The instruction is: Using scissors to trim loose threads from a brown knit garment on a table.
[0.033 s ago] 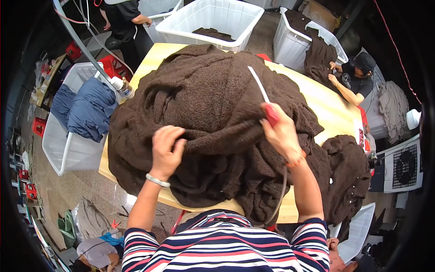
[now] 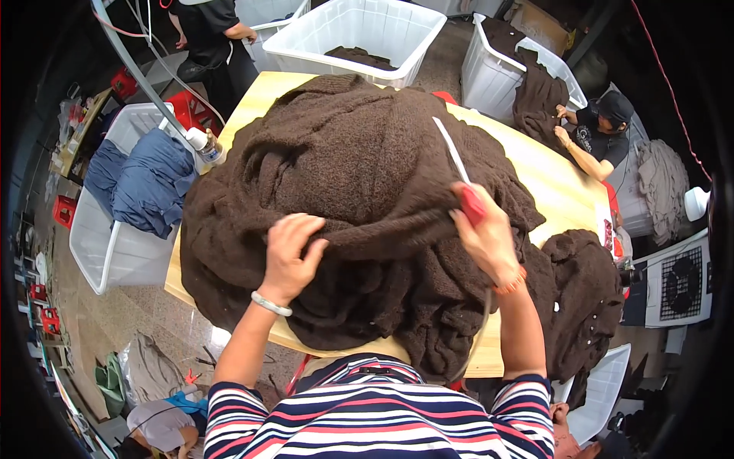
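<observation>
A heap of dark brown knit fabric (image 2: 329,168) covers most of the pale wooden table (image 2: 489,126) before me. My left hand (image 2: 290,252), with a pale bangle on its wrist, is closed on a fold of the knit at the heap's near side. My right hand (image 2: 491,239) grips a red-handled tool with a long thin pale blade (image 2: 451,149), which points up and away to the left over the heap. This hand also touches the right end of the stretched fold. A thin cord (image 2: 482,329) hangs below my right wrist.
More brown knit (image 2: 585,298) lies on the table's right end. A spray can (image 2: 205,145) stands at the left edge. White bins (image 2: 359,30) stand around; the left one holds blue garments (image 2: 153,180). At the right, a co-worker (image 2: 608,126) handles brown knit.
Both my hands have shifted a little to the right, the right one also slightly toward me. The bladed tool and the stretched fold have moved with them.
</observation>
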The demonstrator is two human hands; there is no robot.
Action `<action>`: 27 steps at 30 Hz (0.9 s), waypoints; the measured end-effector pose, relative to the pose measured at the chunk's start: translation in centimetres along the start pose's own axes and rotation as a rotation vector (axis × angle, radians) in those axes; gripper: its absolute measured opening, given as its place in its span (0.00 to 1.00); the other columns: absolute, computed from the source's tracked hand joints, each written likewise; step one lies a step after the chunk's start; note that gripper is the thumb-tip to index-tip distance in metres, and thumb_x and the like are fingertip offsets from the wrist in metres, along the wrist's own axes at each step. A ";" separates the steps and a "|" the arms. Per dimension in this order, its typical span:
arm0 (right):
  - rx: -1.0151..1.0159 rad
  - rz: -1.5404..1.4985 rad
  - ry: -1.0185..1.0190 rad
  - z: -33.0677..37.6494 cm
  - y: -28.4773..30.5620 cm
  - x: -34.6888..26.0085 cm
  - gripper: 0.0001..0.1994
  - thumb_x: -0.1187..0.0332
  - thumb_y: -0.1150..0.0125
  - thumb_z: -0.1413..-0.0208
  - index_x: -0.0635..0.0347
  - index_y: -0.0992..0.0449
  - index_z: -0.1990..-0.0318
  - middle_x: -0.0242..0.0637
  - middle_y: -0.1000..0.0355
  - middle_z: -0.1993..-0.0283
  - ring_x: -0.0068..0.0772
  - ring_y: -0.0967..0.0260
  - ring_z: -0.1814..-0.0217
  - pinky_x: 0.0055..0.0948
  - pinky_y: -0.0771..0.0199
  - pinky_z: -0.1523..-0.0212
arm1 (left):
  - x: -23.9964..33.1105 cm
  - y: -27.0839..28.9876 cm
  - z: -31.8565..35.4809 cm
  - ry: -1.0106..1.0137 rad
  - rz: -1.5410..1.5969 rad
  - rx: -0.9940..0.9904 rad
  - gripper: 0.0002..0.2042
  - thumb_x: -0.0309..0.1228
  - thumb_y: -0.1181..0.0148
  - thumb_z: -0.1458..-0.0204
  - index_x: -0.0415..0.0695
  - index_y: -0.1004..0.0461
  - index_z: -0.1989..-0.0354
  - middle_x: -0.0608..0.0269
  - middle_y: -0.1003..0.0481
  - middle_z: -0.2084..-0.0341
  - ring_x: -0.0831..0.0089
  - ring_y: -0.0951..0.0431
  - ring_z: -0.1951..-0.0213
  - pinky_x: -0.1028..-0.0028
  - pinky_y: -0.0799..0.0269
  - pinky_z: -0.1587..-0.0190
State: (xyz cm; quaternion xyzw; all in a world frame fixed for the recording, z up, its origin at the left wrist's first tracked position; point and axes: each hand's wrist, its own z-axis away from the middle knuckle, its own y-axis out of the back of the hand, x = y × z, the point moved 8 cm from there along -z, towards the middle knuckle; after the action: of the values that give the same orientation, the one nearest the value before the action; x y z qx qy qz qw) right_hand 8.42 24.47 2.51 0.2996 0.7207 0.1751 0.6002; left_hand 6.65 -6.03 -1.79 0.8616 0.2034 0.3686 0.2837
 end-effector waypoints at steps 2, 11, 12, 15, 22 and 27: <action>0.004 -0.008 0.032 3.5 3.1 -0.4 0.19 0.81 0.40 0.48 0.63 0.27 0.48 0.42 0.24 0.53 0.34 0.26 0.47 0.29 0.30 0.45 | 1.1 -2.1 0.1 -0.053 0.004 -0.129 0.22 0.28 0.31 0.55 0.43 0.25 0.49 0.56 0.24 0.54 0.56 0.26 0.49 0.61 0.34 0.44; -0.102 0.063 -0.408 21.7 2.2 8.7 0.18 0.79 0.34 0.51 0.62 0.25 0.50 0.43 0.24 0.58 0.37 0.23 0.55 0.30 0.26 0.53 | 1.8 -7.3 6.2 0.296 0.276 -1.185 0.28 0.42 0.27 0.58 0.42 0.28 0.49 0.57 0.25 0.79 0.56 0.22 0.72 0.64 0.27 0.66; -0.096 0.115 -0.347 22.0 2.2 8.4 0.19 0.78 0.34 0.50 0.62 0.26 0.50 0.45 0.24 0.58 0.42 0.24 0.55 0.32 0.25 0.53 | 2.3 -7.5 6.5 0.264 0.225 -1.201 0.24 0.42 0.28 0.57 0.40 0.26 0.55 0.58 0.25 0.80 0.56 0.23 0.73 0.64 0.28 0.68; -0.012 0.151 -0.234 20.9 2.9 7.0 0.19 0.75 0.34 0.50 0.57 0.26 0.49 0.45 0.27 0.61 0.53 0.27 0.58 0.40 0.26 0.58 | 3.8 -8.0 4.7 0.060 0.115 -0.856 0.17 0.39 0.28 0.56 0.41 0.24 0.64 0.60 0.28 0.82 0.62 0.25 0.77 0.65 0.30 0.71; -0.010 0.113 -0.135 17.7 3.8 5.6 0.16 0.72 0.34 0.48 0.56 0.26 0.51 0.46 0.24 0.61 0.53 0.25 0.59 0.42 0.25 0.60 | 6.4 -15.5 3.8 0.204 0.428 -0.621 0.20 0.25 0.35 0.54 0.39 0.27 0.50 0.53 0.24 0.59 0.61 0.24 0.55 0.67 0.28 0.51; -0.118 0.132 -0.255 21.5 4.9 7.2 0.15 0.70 0.34 0.48 0.56 0.26 0.52 0.48 0.23 0.64 0.54 0.24 0.60 0.41 0.24 0.61 | 10.9 -18.8 6.5 0.074 0.686 -0.812 0.35 0.29 0.34 0.55 0.34 0.40 0.36 0.47 0.27 0.46 0.61 0.26 0.43 0.68 0.34 0.39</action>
State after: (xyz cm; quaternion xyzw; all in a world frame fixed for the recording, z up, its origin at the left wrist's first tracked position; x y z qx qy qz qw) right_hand 29.64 30.53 -4.68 0.3304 0.6056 0.2169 0.6907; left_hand 15.95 12.05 -11.80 0.6859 -0.2390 0.5193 0.4502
